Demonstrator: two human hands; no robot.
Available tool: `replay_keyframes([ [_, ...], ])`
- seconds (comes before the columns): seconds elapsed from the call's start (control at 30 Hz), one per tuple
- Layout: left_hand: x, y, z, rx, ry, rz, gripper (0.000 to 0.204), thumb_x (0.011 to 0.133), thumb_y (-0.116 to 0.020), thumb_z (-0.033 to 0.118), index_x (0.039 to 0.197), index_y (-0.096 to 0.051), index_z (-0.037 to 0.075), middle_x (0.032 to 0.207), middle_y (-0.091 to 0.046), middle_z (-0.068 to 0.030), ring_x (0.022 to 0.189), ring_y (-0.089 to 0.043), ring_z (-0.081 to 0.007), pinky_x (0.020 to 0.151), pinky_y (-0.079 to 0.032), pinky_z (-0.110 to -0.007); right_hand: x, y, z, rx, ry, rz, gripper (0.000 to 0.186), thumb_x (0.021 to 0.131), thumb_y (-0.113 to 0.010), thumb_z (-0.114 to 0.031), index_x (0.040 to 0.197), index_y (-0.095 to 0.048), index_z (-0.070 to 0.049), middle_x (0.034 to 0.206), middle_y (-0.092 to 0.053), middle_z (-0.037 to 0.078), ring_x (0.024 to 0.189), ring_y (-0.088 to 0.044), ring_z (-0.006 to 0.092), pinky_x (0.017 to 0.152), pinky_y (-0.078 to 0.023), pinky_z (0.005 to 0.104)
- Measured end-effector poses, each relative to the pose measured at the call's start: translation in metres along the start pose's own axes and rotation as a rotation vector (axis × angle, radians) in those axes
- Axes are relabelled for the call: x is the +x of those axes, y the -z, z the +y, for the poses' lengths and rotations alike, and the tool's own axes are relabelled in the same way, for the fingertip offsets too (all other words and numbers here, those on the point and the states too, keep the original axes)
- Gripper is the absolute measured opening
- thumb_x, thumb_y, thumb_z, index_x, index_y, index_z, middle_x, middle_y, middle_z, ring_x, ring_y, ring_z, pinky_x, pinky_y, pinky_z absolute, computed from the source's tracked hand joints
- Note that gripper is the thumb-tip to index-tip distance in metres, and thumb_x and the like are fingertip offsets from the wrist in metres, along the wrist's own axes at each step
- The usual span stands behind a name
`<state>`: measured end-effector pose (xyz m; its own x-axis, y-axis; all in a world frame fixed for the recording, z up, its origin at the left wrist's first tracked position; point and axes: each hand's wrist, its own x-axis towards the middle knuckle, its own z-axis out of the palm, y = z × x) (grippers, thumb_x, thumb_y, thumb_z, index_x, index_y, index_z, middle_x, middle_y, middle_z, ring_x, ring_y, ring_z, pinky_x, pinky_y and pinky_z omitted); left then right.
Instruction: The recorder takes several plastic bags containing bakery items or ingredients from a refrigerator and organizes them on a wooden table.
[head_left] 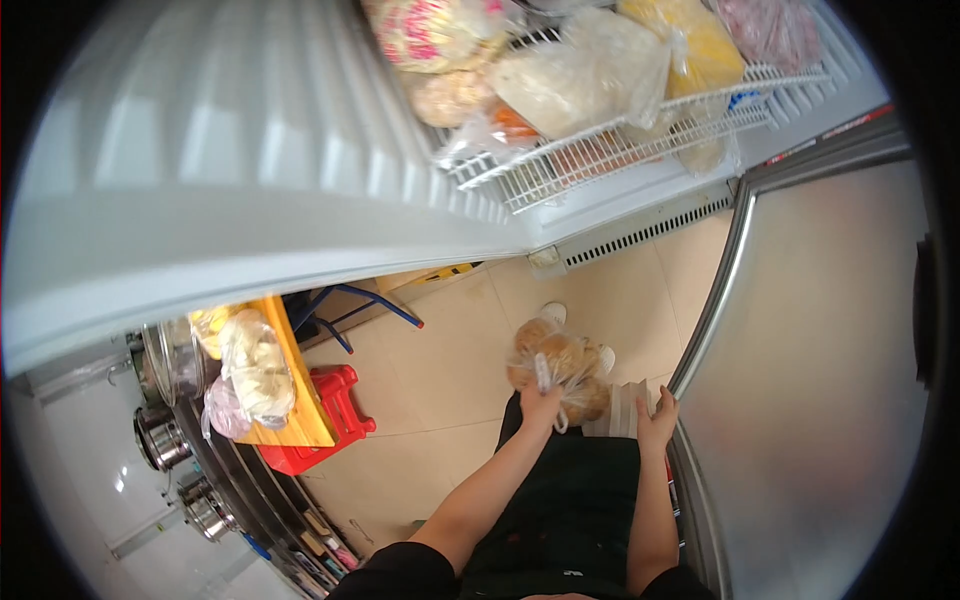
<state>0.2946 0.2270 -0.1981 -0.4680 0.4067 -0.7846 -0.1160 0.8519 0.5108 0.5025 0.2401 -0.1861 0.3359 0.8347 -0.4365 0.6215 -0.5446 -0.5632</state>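
Note:
My left hand (541, 406) is closed on the gathered neck of a clear plastic bag of buns (560, 362). The buns are round and brown, and the bag hangs in front of my dark apron, above my shoes. My right hand (656, 422) has its thumb and fingers apart, with the fingertips at the edge of the open glass freezer door (820, 360). Beside that hand are pale, ridged, stacked-looking pieces (618, 408) whose kind I cannot make out.
Ahead, a wire shelf (600, 150) inside the white freezer (300, 170) holds several bagged foods (580, 75). To the left, more bagged food (256, 365) lies on a wooden board (308, 400) over a red plastic stool (340, 405). Metal pots (205, 505) stand farther left.

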Motion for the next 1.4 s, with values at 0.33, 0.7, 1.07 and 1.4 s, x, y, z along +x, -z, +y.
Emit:
replay_keyframes([
  [0.33,-0.115,0.188,0.002,-0.362,-0.223,0.331,0.021,0.068,-0.055,0.009,0.087,-0.053,-0.001,0.074,-0.055,-0.0083,0.066,-0.052,-0.0154,0.059,-0.042,-0.03,-0.039,0.062,-0.013,-0.539,0.008,-0.071,0.053,0.067,-0.065,-0.033,0.108,-0.053,-0.001,0.102,-0.053,0.02,0.095,-0.051,0.0361,0.08,-0.041,0.043],
  [0.7,-0.232,0.364,0.061,-0.429,-0.47,0.566,0.018,0.066,-0.049,-0.004,0.083,-0.055,0.0,0.071,-0.054,0.0015,0.063,-0.047,-0.0058,0.057,-0.04,-0.022,-0.093,0.1,-0.036,-0.825,0.114,-0.111,0.045,0.068,-0.062,-0.027,0.105,-0.053,-0.003,0.102,-0.052,0.016,0.096,-0.049,0.0333,0.081,-0.042,0.0426],
  [1.07,-0.093,0.5,0.274,-0.533,-0.892,0.655,0.019,0.068,-0.054,0.001,0.086,-0.054,-0.001,0.076,-0.056,-0.0042,0.07,-0.05,-0.0116,0.064,-0.041,-0.026,-0.186,0.128,-0.085,-1.057,0.567,0.104,0.031,0.066,-0.054,-0.016,0.088,-0.056,0.005,0.101,-0.052,0.021,0.104,-0.045,0.0359,0.1,-0.025,0.0449],
  [1.4,0.147,0.6,0.406,0.164,-0.525,1.127,0.038,0.071,-0.061,0.036,0.079,-0.064,-0.001,0.079,-0.064,-0.0169,0.076,-0.062,-0.0305,0.067,-0.047,-0.04,-0.194,0.135,-0.115,-0.93,0.606,0.168,0.026,0.069,-0.051,-0.009,0.088,-0.056,0.008,0.099,-0.053,0.023,0.106,-0.045,0.0368,0.102,-0.026,0.0455],
])
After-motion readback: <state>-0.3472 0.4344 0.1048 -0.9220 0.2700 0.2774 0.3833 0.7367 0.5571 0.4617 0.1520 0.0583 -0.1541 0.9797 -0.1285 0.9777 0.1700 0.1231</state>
